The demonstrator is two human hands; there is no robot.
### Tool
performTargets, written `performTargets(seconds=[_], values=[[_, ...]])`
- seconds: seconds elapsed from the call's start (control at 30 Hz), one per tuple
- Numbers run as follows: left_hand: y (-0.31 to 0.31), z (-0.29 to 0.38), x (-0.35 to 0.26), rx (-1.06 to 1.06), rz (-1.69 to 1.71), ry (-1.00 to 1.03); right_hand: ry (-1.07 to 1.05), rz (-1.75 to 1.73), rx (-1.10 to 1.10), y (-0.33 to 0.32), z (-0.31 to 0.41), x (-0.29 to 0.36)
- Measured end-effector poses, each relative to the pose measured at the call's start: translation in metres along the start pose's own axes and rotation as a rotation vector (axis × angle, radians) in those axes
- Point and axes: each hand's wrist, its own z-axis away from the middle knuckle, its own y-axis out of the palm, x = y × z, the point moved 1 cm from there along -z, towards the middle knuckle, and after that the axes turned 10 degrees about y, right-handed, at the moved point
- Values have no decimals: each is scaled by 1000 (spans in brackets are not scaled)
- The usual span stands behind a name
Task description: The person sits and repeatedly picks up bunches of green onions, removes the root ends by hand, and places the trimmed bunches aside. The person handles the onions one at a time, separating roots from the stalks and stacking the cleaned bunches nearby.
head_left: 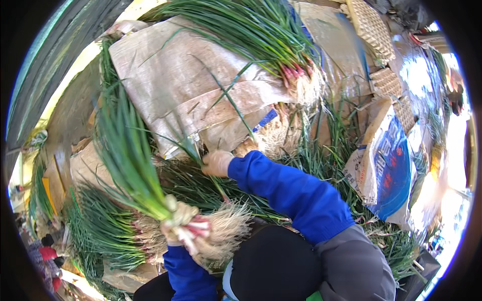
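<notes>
My left hand, in a pale glove, grips a thick bunch of green onions just above the reddish white bases. Their long leaves reach up and to the left, and the pale stringy roots spread to the right. My right hand, also gloved, is closed around a thin green onion stalk. Its leaves show above the fingers and its pinkish base below them. Loose green leaves lie beneath both hands. Part of the right hand's fingers is blurred and turned away.
Another large bunch of green onions lies on a pale woven sack ahead. More green onions are piled at the left. A blue-and-white printed sack stands at the right, near trimmed leaves and pieces of textured matting.
</notes>
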Motion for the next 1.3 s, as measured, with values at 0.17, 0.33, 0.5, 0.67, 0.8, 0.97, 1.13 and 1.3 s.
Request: performTargets(seconds=[0.17,0.33,0.5,0.67,0.8,0.97,1.13,1.3], values=[[16,-25,-21,219,178,90,-214,534,977,0,127,-41],[3,-38,7,-170,-86,34,-10,661,-326,-126,118,-107],[0,-33,34,-263,-29,-110,643,-82,-730,-202,76,-168],[-11,-39,44,-401,-206,-220,309,-280,-640,-153,121,-73],[-26,-46,62,-253,-266,-397,87,62,-277,-102,141,9],[-21,-37,57,-203,11,-276,58,371,-305,-72,126,-16],[-3,-32,46,-483,-316,-350,83,-795,-330,-58,72,-1],[-17,-48,54,-149,-52,-208,27,-1823,-256,-41,72,25]])
